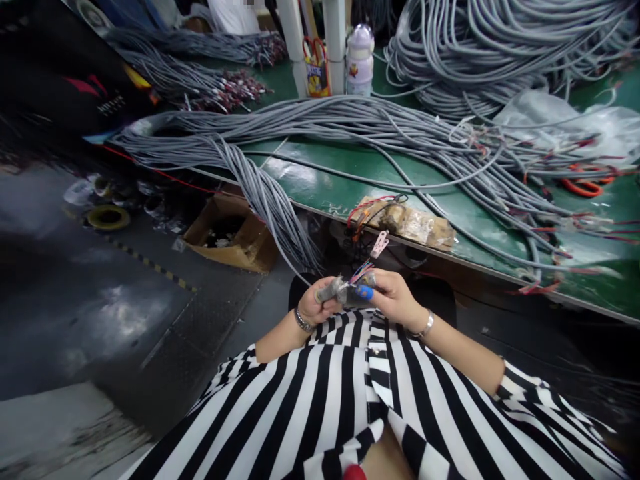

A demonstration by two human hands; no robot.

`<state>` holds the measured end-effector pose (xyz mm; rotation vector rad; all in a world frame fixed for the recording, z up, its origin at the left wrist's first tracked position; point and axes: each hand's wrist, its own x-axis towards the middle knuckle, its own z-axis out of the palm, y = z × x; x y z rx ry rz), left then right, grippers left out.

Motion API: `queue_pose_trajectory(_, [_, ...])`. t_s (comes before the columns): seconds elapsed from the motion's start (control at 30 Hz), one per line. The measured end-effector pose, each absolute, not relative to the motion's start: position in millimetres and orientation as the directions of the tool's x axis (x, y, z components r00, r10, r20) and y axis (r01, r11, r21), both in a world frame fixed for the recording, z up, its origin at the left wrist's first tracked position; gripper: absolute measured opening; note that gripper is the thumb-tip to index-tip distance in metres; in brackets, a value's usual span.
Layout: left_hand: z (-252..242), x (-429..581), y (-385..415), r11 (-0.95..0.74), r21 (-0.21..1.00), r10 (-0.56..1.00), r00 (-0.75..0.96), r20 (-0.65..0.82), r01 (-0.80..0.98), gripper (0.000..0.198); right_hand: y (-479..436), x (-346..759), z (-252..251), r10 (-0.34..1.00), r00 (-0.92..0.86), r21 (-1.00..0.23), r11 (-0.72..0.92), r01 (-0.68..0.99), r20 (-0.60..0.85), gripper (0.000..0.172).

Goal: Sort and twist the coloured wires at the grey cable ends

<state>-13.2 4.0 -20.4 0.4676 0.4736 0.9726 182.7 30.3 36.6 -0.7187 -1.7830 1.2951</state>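
My left hand [316, 303] is closed around the end of a grey cable [331, 290], held low in front of my striped shirt. My right hand [395, 297] pinches the cable's stripped end, where thin coloured wires [361, 273] fan out. A blue cap covers one fingertip [365, 292] of that hand. The two hands touch each other just below the green bench's edge [440, 257]. I wear a bracelet on each wrist.
Large bundles of grey cable [320, 127] lie across the green bench and hang off its left end. A taped brown block with wires [407, 223], orange-handled cutters [583, 187], a white bottle [360, 60] and clear plastic bags sit on the bench. An open cardboard box [230, 233] stands on the floor.
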Motion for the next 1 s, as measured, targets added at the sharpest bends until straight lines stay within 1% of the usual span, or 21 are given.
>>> queue_pose_trajectory(0.03, [-18,-12,4,0.461,0.569,0.876,0.453,-0.167,-0.681,0.024,29,186,36,0.842,-0.500,-0.974,0.225,-0.016,0.203,0.032])
queue_pose_trajectory(0.1, [-13,-10,6,0.439,0.567,0.891,0.419,-0.175,-0.697,0.027,29,192,31,0.891,-0.453,-0.998,-0.044,-0.043,-0.020,0.037])
queue_pose_trajectory(0.17, [-9,-11,9,0.432,0.570,0.896,0.402,-0.187,-0.699,0.031,30,196,21,0.872,-0.411,-0.946,-0.317,-0.062,-0.265,0.041])
queue_pose_trajectory(0.2, [-7,-12,10,0.421,0.573,0.902,0.389,-0.185,-0.703,0.032,31,197,16,0.848,-0.391,-0.910,-0.411,-0.059,-0.358,0.042])
queue_pose_trajectory(0.23, [-6,-13,12,0.403,0.574,0.911,0.370,-0.180,-0.713,0.032,31,199,12,0.833,-0.363,-0.885,-0.463,-0.048,-0.416,0.044])
queue_pose_trajectory(0.27, [-6,-15,13,0.384,0.575,0.920,0.352,-0.172,-0.722,0.032,31,200,9,0.837,-0.330,-0.881,-0.473,-0.034,-0.437,0.044])
queue_pose_trajectory(0.3, [-5,-16,13,0.371,0.576,0.925,0.341,-0.165,-0.728,0.032,30,201,8,0.862,-0.293,-0.899,-0.438,-0.016,-0.415,0.043])
queue_pose_trajectory(0.33, [-6,-17,14,0.365,0.578,0.927,0.339,-0.158,-0.730,0.031,29,202,8,0.900,-0.258,-0.932,-0.362,0.006,-0.351,0.041])
queue_pose_trajectory(0.4, [-7,-19,13,0.370,0.582,0.924,0.352,-0.150,-0.724,0.031,26,203,14,0.968,-0.214,-0.991,-0.124,0.057,-0.133,0.035])
queue_pose_trajectory(0.43, [-8,-18,13,0.377,0.584,0.920,0.364,-0.146,-0.719,0.031,25,202,18,0.978,-0.206,-0.997,-0.008,0.081,-0.025,0.031])
queue_pose_trajectory(0.47, [-9,-18,12,0.383,0.586,0.916,0.376,-0.140,-0.714,0.031,24,201,22,0.977,-0.209,-0.993,0.072,0.095,0.051,0.027])
queue_pose_trajectory(0.5, [-10,-17,11,0.387,0.589,0.913,0.385,-0.136,-0.709,0.032,24,198,25,0.971,-0.224,-0.990,0.105,0.091,0.082,0.027])
queue_pose_trajectory(0.53, [-11,-16,10,0.393,0.593,0.909,0.394,-0.135,-0.703,0.032,25,195,27,0.964,-0.257,-0.994,0.088,0.068,0.068,0.031])
queue_pose_trajectory(0.57, [-12,-15,9,0.402,0.599,0.904,0.403,-0.140,-0.693,0.033,27,192,28,0.949,-0.314,-0.999,0.030,0.029,0.019,0.036])
queue_pose_trajectory(0.63, [-14,-13,8,0.424,0.612,0.892,0.424,-0.155,-0.667,0.034,31,183,28,0.874,-0.478,-0.987,-0.138,-0.079,-0.084,0.050])
queue_pose_trajectory(0.7, [-17,-11,7,0.441,0.630,0.880,0.445,-0.163,-0.640,0.035,36,173,27,0.795,-0.599,-0.949,-0.257,-0.183,-0.099,0.061])
queue_pose_trajectory(0.77, [-21,-9,6,0.449,0.646,0.871,0.463,-0.163,-0.618,0.036,39,165,25,0.793,-0.602,-0.925,-0.289,-0.246,-0.087,0.066])
queue_pose_trajectory(0.83, [-25,-8,6,0.458,0.659,0.863,0.477,-0.167,-0.597,0.035,41,160,25,0.837,-0.534,-0.931,-0.278,-0.236,-0.115,0.060])
queue_pose_trajectory(0.9, [-28,-8,6,0.448,0.669,0.869,0.463,-0.172,-0.593,0.034,42,158,25,0.875,-0.460,-0.945,-0.264,-0.192,-0.151,0.046])
queue_pose_trajectory(1.0, [-30,-8,6,0.429,0.671,0.883,0.437,-0.171,-0.604,0.033,41,160,24,0.894,-0.417,-0.951,-0.256,-0.173,-0.165,0.035])
